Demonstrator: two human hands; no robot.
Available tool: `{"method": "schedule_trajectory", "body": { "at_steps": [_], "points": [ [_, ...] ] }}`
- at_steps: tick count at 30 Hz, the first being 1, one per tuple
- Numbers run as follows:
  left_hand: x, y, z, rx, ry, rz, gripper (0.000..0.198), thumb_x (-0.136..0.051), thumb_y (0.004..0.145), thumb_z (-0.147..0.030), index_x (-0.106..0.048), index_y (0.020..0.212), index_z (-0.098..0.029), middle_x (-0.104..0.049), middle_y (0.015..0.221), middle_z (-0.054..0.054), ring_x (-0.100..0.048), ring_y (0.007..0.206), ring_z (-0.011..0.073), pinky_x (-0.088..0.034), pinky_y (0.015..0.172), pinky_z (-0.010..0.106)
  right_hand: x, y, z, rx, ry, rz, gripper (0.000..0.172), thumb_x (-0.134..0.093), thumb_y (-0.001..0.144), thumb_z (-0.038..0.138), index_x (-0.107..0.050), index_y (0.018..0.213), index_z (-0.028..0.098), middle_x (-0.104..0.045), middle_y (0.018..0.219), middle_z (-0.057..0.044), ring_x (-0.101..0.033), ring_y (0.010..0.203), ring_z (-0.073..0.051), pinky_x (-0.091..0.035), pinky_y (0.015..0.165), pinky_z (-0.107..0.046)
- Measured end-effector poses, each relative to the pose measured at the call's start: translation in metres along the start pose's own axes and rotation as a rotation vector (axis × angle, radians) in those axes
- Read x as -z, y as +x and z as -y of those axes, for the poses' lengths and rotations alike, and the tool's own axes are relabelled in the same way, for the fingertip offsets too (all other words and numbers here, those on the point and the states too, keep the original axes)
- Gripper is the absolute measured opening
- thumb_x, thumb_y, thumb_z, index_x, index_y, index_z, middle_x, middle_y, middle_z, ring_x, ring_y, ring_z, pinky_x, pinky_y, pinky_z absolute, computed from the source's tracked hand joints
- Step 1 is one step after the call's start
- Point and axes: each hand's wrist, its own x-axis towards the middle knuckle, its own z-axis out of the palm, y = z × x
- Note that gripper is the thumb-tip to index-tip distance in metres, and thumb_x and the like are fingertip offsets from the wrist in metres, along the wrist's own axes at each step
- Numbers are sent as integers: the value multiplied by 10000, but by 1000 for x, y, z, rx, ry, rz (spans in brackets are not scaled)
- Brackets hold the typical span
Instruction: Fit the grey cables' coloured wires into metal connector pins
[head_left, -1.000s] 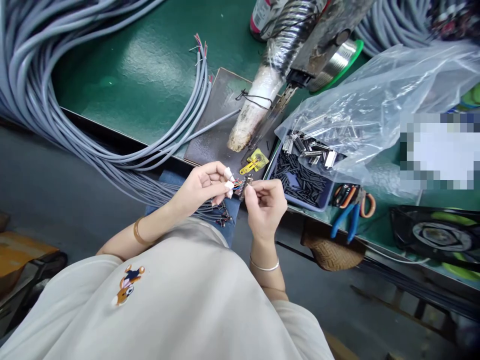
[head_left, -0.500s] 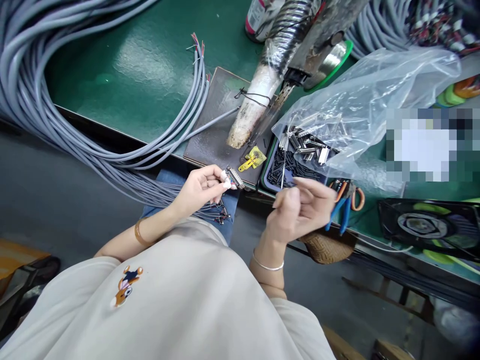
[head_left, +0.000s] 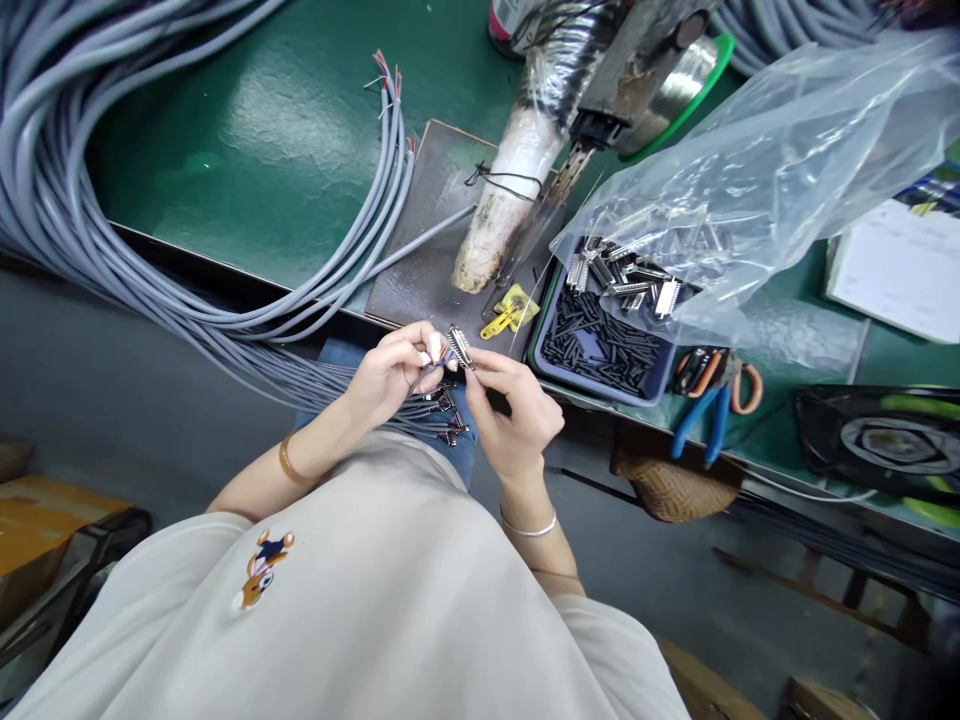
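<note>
My left hand (head_left: 386, 378) pinches the thin coloured wires (head_left: 445, 356) at the end of a grey cable, its white-tipped fingers close together. Joined or held against these wires is a metal multi-pin connector (head_left: 459, 346). My right hand (head_left: 516, 412) grips the lower right end of that connector between thumb and fingers. Both hands meet just off the table's front edge, above my lap. Below them, several cables with connectors (head_left: 452, 425) on their ends rest on my leg. Whether the wires are fixed to the pins is too small to tell.
A blue tray (head_left: 551, 372) of black sleeves and connectors stands right of my hands, partly under a clear bag (head_left: 750, 180). Pliers (head_left: 716, 400) lie beside it. A white-wrapped tube (head_left: 504, 205), solder spool (head_left: 694, 85) and yellow clip (head_left: 506, 315) are behind. Grey cables (head_left: 187, 290) cross from the left.
My right hand has moved left from in front of the tray and taken hold of the connector. My left hand stays nearly in place, and the connector is turned more upright.
</note>
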Motion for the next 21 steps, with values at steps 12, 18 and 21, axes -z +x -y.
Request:
{"method": "schedule_trajectory", "body": {
  "at_steps": [12, 18, 21],
  "points": [
    [10, 8, 3, -8, 20, 102, 130, -729, 571, -228, -635, 624, -156, -556, 680, 35, -505, 568, 116, -340, 450, 223, -3, -4, -2, 134, -56, -86, 232, -720, 847, 51, -643, 1022, 184, -809, 1032, -108, -789, 910, -161, -654, 781, -238],
    [12, 9, 3, -60, 82, 189, 236, -814, 587, -310, -634, 616, -161, -593, 685, 48, -485, 556, 104, -350, 430, 215, -4, -8, -4, 171, -25, -138, 243, -743, 820, 37, -662, 980, 201, -811, 1038, -64, -792, 918, -173, -680, 796, -250],
    [16, 9, 4, -92, 121, 229, 281, -840, 594, -347, -623, 619, -170, -606, 698, 57, -520, 587, 122, -360, 418, 210, -6, -9, -4, 183, 0, -149, 255, -734, 825, 32, -657, 984, 215, -807, 1064, -46, -789, 926, -168, -695, 810, -274]
  ]
}}
